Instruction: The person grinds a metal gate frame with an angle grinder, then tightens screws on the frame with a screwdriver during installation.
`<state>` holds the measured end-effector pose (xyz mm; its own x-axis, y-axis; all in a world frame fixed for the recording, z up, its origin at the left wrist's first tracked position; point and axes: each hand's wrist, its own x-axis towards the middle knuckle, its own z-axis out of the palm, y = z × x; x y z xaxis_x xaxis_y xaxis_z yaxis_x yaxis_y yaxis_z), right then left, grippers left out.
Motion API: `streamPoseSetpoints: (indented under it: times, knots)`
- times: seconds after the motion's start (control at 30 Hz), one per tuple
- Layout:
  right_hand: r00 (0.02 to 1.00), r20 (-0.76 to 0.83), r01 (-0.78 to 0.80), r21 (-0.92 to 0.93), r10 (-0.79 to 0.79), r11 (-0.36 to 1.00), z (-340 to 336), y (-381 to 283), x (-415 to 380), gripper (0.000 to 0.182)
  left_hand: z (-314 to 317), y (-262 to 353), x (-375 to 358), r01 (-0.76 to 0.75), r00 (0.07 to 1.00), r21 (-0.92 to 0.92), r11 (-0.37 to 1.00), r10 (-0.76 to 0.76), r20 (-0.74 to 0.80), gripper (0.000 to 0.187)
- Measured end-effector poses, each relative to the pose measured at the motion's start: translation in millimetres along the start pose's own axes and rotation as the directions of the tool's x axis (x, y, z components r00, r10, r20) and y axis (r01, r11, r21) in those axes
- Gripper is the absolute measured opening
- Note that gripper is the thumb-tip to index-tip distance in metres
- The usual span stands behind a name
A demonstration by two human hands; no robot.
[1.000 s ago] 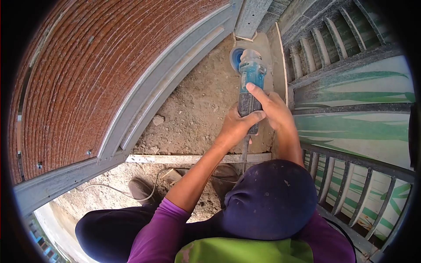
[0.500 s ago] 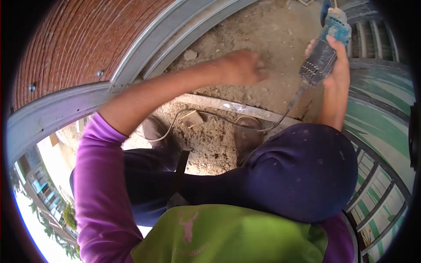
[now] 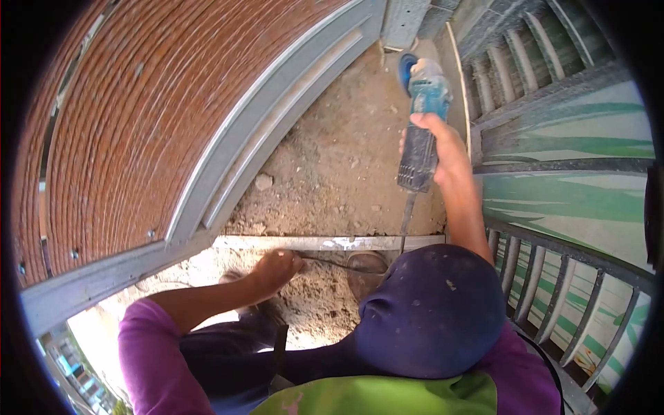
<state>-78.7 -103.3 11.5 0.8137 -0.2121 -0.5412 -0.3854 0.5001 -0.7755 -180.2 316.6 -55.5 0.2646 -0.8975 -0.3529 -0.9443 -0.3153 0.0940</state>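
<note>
My right hand (image 3: 446, 149) is wrapped round the dark body of a teal angle grinder (image 3: 429, 93), its blue disc (image 3: 407, 72) at the far end, over the dusty floor. From the grinder's rear a power cord (image 3: 408, 211) runs down toward my knee. My left hand (image 3: 275, 271) is closed low by the sill, above my shoes. A dark stretch of cord meets its fingers, and it appears to grip it; the fingers' inner side is hidden.
A brown wood-grain panel (image 3: 207, 83) with a grey metal frame (image 3: 277, 79) stands on the left. A metal sill (image 3: 325, 243) crosses the floor. To the right are metal bars (image 3: 546, 290) and a green-and-white patterned panel (image 3: 567, 200). A small stone (image 3: 263, 181) lies on the floor.
The grinder in my right hand has shifted left in view. My left hand has moved down and left, from above the floor to the cord near the sill. The view has shifted too.
</note>
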Motion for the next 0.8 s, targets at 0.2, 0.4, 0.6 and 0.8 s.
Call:
streamPoseSetpoints:
  times: [0.2,0.4,0.6,0.8]
  knots:
    - [0.999,-0.05,0.006,-0.027,-0.007,1.0,-4,8,3,0.036,-3,-2,-4,0.049,0.986,-0.077,0.996,-0.036,0.16,0.043]
    - [0.991,-0.125,0.031,-0.081,-0.041,0.996,0,3,1,0.035,-11,-17,-13,-0.155,0.978,-0.017,0.988,0.156,0.136,0.048]
    - [0.989,-0.138,0.032,-0.136,-0.051,0.99,7,2,4,0.036,-10,-24,-8,-0.297,0.955,-0.053,0.954,0.297,-0.002,0.049]
    - [0.987,-0.139,0.045,-0.244,-0.081,0.969,11,3,9,0.035,-10,-17,8,-0.214,0.946,-0.408,0.888,0.292,0.14,0.037]
